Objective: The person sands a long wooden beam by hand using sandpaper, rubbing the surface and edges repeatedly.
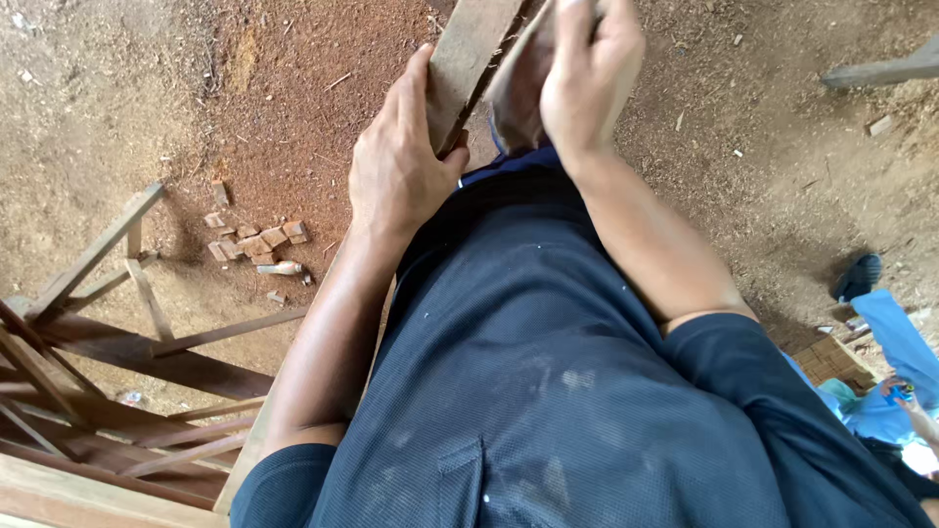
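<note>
Left hand [396, 166]: fingers closed about the edge of a long wooden plank [469, 59], thumb lying along its near face, the remaining fingers wrapped behind and hidden; plank held upright against the dark blue shirt [548, 381], its upper end running out of the top of the view, its lower length showing again as a pale edge beside the left forearm. Right hand [587, 73]: fingers curled shut over a worn, greyish sheet [514, 93], apparently sanding paper, pressed to the right face of the plank; fingertips out of sight. Plank: between the two hands, at chest height, over the dirt floor [245, 78]. Floor: reddish sawdust and chips; small wooden offcuts [252, 240] in a loose cluster, with a pale cylindrical piece [282, 268] just beside them. Left of view: unfinished wooden frame [88, 342] of slats and rails. Lower right corner: another person in light blue clothing [895, 362], seated near a stack of small wood blocks [831, 360]; dark sandal [859, 276] nearby.
</note>
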